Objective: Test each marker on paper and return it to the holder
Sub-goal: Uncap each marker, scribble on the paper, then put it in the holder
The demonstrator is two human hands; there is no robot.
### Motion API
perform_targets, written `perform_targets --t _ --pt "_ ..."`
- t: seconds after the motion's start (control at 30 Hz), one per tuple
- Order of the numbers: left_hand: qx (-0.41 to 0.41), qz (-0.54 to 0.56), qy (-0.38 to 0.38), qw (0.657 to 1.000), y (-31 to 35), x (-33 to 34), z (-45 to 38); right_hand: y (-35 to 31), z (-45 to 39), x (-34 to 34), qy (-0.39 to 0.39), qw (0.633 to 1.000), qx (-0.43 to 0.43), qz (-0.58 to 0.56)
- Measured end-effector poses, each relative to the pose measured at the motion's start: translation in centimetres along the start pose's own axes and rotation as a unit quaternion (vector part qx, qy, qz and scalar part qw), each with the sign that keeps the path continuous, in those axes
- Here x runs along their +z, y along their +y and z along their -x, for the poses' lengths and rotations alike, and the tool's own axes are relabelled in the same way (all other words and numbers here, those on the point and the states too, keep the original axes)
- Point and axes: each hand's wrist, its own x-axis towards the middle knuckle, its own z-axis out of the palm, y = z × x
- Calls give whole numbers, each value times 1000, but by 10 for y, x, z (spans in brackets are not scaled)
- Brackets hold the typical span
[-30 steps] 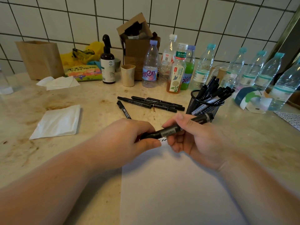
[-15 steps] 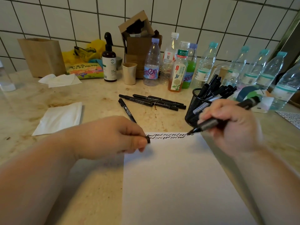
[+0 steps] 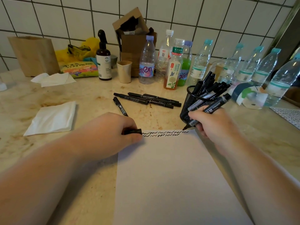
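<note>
**Marker test in progress: one marker on paper, cap in the other hand**

Item 1, marker (image 3: 209,110): we log it in the right hand (image 3: 211,122), fingers closed round the lower barrel, tip touching the far right corner of the paper (image 3: 170,176). The barrel slants up and away to the right, crossing in front of the holder (image 3: 193,103). Black body, grey band, white lettering reading PERMANENT.

Item 2, cap (image 3: 133,131): black, pinched shut between thumb and fingers of the left hand (image 3: 112,132), which rests at the paper's far left corner.

Item 3, paper: white sheet running from the hands to the near edge of view. Two rows of black squiggles (image 3: 164,133) lie along its far edge between the hands; the rest is unmarked.

Item 4, holder: black mesh cup just beyond the right hand, crowded with black markers.

Item 5, loose markers (image 3: 146,99): we count several lying on the counter (image 3: 89,98) left of the holder, one more (image 3: 121,107) angled toward the left hand.

Item 6, open room: bare counter between the loose markers and the paper; a folded napkin (image 3: 52,118) lies well to the left.
</note>
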Motion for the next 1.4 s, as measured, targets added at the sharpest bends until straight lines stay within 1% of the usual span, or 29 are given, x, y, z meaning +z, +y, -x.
perform_targets --t 0.27,0.4,0.57,0.8,0.87,0.93,0.97,1.03,1.13,1.2,1.3,1.4 --pt "24 11 -3 1000 0 2 -1 7 -1 4 -23 997 -19 65" --pt "35 14 -3 999 -1 4 -2 7 -1 4 -25 996 -13 80" --pt "37 17 -2 999 -2 5 -1 8 -2 1 -5 994 -22 103" --pt "30 27 -8 999 0 4 0 8 -3 -2 34 992 -4 118" --pt "29 34 -5 999 1 3 1 8 -3 -4 51 990 -16 129" --pt "32 47 -2 998 2 2 2 6 -2 -4 49 994 -38 93" --pt "33 55 0 998 3 0 3 5 -1 -3 30 997 -50 47" --pt "36 65 2 997 5 -1 3 0 3 0 -44 995 -71 -55" --pt "32 73 6 997 6 -1 2 -7 12 5 -182 960 -103 -185" --pt "24 72 9 997 6 1 1 -10 18 8 -237 939 -99 -230" --pt "22 67 9 998 4 3 0 -12 23 10 -251 921 -73 -288" --pt "26 71 15 997 4 4 0 -13 26 11 -256 923 -83 -275"
